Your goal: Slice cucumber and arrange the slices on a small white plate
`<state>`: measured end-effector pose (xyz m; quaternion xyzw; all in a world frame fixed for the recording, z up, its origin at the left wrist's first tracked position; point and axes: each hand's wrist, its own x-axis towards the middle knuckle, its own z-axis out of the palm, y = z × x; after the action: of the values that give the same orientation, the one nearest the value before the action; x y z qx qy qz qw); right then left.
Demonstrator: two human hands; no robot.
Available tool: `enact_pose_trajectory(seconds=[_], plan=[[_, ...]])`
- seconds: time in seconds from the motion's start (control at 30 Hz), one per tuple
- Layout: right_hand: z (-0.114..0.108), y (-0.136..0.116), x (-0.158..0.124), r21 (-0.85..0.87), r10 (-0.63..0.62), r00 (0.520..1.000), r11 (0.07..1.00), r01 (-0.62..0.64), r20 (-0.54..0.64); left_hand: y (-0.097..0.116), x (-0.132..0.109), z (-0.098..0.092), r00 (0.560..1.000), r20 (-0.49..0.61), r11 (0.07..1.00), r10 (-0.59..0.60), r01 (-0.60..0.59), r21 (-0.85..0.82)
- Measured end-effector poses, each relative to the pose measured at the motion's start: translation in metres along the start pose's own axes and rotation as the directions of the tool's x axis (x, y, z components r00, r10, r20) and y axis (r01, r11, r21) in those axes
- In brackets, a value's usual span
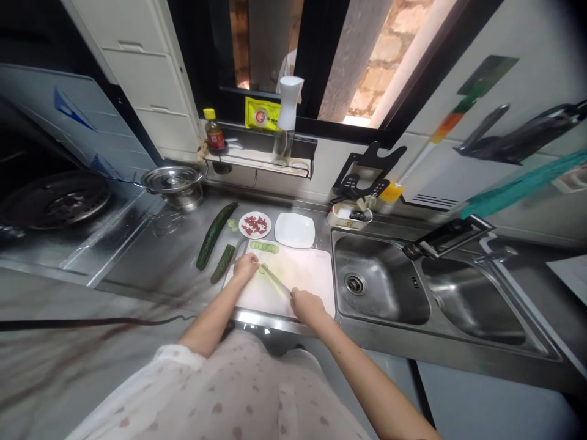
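My right hand (309,307) is wrapped round the handle of a kitchen knife (277,282), whose blade points left and away across a white cutting board (302,278). At the blade's tip lies a pale green cucumber slice (262,269). My left hand (246,267) is on the left part of the board with its fingers drawn together beside that slice. Whatever is between those fingertips is too small to make out. A row of cucumber slices (265,246) lies along the board's far edge. Left of the board are a cut cucumber piece (222,264) and a long whole cucumber (215,237).
Behind the board stand a plate of chopped red pieces (255,225) and a white dish (295,230). A double sink (380,278) with a tap (447,238) is at right. A lidded steel pot (177,186) and a stove are at left. A shelf (257,162) holds bottles.
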<state>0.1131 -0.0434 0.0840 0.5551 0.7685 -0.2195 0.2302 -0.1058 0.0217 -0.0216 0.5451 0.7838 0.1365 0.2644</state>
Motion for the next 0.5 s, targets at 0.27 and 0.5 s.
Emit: enact_pose_trajectory(seconds=[0.27,0.5], plan=[[0.025,0.012,-0.011,0.028,0.016,0.999,1.0,-0.015,-0.039,-0.007,-0.008,0.006,0.996,-0.028,0.996,0.08,-0.081,-0.031],[0.032,0.014,-0.019,0.043,0.061,0.998,0.997,-0.061,-0.002,-0.007,-0.024,0.011,0.962,-0.032,0.96,0.27,-0.266,0.085]])
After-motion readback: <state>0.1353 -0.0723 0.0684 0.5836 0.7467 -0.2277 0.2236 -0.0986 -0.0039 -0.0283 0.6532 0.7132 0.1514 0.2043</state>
